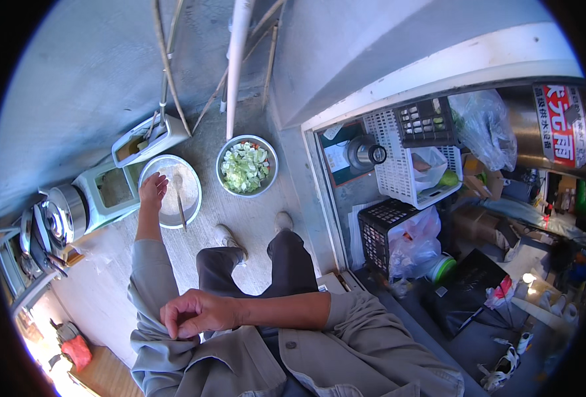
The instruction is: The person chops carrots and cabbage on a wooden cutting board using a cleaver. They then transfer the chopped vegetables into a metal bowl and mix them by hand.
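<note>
My left hand (154,189) is held above the left rim of a wide metal basin (197,198). Its fingers are apart and slightly bent, with nothing in them. Pale, flour-like powder (170,178) lies in the basin, and a long-handled spoon (180,201) leans across it to the near rim. My right arm crosses my body, so that my right hand (201,313) rests by the grey left sleeve (151,283) with curled fingers; whether it grips the cloth is unclear. Beyond my feet, a metal bowl (274,171) holds chopped leafy vegetables (245,167) with red bits.
A lidded pot (64,216) and a pale green plastic container (111,191) line the left wall. Poles (238,59) lean in the far corner. Right of the door frame are a white crate (387,164), a black crate (375,238) and a steel flask (362,154).
</note>
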Available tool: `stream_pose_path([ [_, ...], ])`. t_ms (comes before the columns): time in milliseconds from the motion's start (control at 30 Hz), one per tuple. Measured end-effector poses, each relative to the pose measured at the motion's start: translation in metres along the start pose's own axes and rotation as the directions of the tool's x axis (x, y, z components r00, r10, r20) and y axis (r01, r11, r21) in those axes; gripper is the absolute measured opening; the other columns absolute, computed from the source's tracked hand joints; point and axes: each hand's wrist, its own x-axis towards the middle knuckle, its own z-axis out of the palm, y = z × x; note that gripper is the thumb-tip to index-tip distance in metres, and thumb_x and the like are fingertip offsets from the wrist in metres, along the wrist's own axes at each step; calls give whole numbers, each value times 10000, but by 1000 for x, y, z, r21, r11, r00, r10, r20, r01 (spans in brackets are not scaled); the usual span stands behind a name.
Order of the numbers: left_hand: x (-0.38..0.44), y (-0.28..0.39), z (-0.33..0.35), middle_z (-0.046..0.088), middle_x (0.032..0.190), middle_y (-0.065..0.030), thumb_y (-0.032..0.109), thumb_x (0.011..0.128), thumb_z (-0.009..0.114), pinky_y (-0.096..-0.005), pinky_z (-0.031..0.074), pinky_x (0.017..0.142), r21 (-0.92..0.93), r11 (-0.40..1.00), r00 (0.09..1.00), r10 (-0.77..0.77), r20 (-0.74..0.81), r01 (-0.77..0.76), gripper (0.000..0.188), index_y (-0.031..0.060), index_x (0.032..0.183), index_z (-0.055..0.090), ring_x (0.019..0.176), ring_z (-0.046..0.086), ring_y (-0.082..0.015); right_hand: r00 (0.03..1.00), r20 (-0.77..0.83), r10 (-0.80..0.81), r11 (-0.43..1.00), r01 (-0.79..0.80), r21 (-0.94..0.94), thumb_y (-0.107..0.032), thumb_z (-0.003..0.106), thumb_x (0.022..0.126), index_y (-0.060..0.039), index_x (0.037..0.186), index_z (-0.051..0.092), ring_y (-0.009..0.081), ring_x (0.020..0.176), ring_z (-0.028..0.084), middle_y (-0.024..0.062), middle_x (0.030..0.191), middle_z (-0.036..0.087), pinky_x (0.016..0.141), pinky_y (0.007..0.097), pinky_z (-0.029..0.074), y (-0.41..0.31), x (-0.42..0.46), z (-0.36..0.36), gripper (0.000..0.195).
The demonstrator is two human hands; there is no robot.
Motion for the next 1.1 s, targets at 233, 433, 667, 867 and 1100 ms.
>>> stream_pose_path([
  [233, 104, -93, 26, 707, 1032, -124, 144, 995, 624, -287, 569, 672, -388, 920, 998, 58, -18, -60, 327, 23, 1299, 598, 851, 694, -222, 992, 63, 106, 984, -95, -150, -32, 620, 998, 29, 1141, 659, 127, 846, 652, 75, 974, 674, 773, 273, 527, -19, -58, -103, 160],
  [433, 39, -118, 172, 700, 968, 0, 91, 984, 673, -212, 499, 757, 229, 789, 631, 242, 737, -570, 186, 11, 1151, 687, 819, 617, -54, 383, -742, -550, 808, 18, -589, -107, 694, 950, -13, 1207, 604, 165, 874, 673, 78, 981, 667, 779, 299, 573, -88, -249, -363, 289],
  [667, 72, -163, 172, 706, 961, -53, 90, 963, 678, -280, 527, 799, 389, 491, 528, 182, 829, -780, 233, -24, 1166, 686, 835, 635, -116, -613, -545, -572, 645, 75, -761, -98, 734, 924, -65, 1147, 524, 179, 796, 641, 97, 984, 601, 653, 340, 590, -166, -485, -560, 308],
  [867, 96, -245, 155, 704, 996, -60, 78, 951, 699, -283, 530, 794, 499, 627, 664, 38, 747, -598, 270, -21, 1200, 670, 865, 634, -114, -536, -564, -628, 429, 366, -826, 84, 600, 960, -16, 1122, 565, 295, 912, 705, 145, 1067, 659, 856, 458, 654, -179, -522, -603, 193],
  [1100, 64, -246, 143, 703, 995, -71, 106, 954, 722, -302, 542, 796, 434, 649, 567, -6, 824, -625, 298, -5, 1225, 664, 863, 653, -138, -484, -610, -628, 518, 324, -791, 111, 576, 963, -6, 1156, 574, 294, 993, 699, 142, 1124, 650, 907, 488, 640, -162, -514, -581, 226],
])
